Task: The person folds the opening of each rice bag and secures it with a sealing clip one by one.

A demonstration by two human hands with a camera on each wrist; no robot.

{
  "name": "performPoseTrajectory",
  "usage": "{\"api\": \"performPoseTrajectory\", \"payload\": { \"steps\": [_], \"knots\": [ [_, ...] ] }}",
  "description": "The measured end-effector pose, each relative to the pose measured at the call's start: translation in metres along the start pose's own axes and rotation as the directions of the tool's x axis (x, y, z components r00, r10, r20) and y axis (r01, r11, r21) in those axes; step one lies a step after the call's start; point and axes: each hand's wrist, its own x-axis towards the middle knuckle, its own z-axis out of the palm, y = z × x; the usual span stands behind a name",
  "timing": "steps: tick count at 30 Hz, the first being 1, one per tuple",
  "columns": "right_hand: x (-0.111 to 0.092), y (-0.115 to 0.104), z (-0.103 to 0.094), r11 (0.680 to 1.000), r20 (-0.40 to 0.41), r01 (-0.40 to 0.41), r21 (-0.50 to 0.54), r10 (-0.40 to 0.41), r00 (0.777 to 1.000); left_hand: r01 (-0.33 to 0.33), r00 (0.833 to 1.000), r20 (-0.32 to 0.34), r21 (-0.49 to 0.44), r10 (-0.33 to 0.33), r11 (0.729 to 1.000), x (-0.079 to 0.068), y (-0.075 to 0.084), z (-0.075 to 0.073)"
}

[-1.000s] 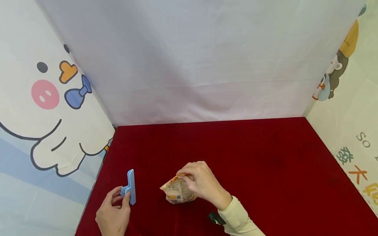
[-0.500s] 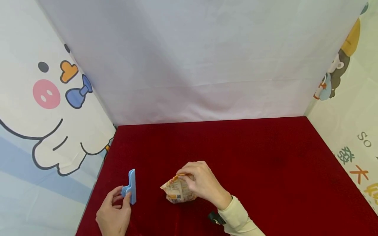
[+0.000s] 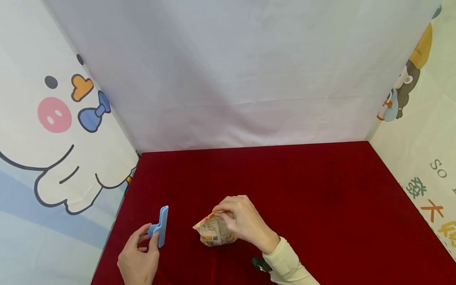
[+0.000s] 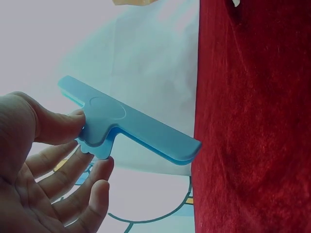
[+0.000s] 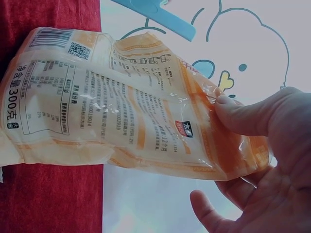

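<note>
My left hand (image 3: 139,255) pinches a light blue bag clip (image 4: 131,119) by its handle, thumb on one side and fingers on the other. The clip's long bar points up and away from me, and its jaws look closed along their length. To the right, my right hand (image 3: 246,223) pinches the folded top of an orange and cream plastic food bag (image 5: 102,102) between thumb and fingers. Printed text, a barcode and a QR code show on the bag. Its bottom sits on the red cloth, a short gap to the right of the clip.
A dark red cloth (image 3: 285,178) covers the table. White fabric (image 3: 249,71) hangs behind it, with printed cartoon panels at the left (image 3: 64,166) and right (image 3: 420,158). A small black object (image 3: 261,264) shows beside the right sleeve.
My left hand has shifted slightly to the right with the bag clip, which now leans a little more to the right. My right hand and the bag have stayed in place.
</note>
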Motion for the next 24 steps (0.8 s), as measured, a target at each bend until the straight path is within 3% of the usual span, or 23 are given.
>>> {"api": "performPoseTrajectory", "payload": {
  "steps": [17,24],
  "knots": [
    [0.0013,-0.0008,0.0014,1.0,-0.03,0.004,-0.001,-0.004,1.0,-0.081,0.997,-0.009,0.002,0.081,0.997,-0.0004,0.0062,0.0013],
    [0.0008,-0.0034,0.0017,0.999,-0.024,-0.05,-0.014,0.05,0.998,-0.122,0.992,0.003,-0.004,0.122,0.992,-0.0016,0.0077,0.0021]
  ]
}}
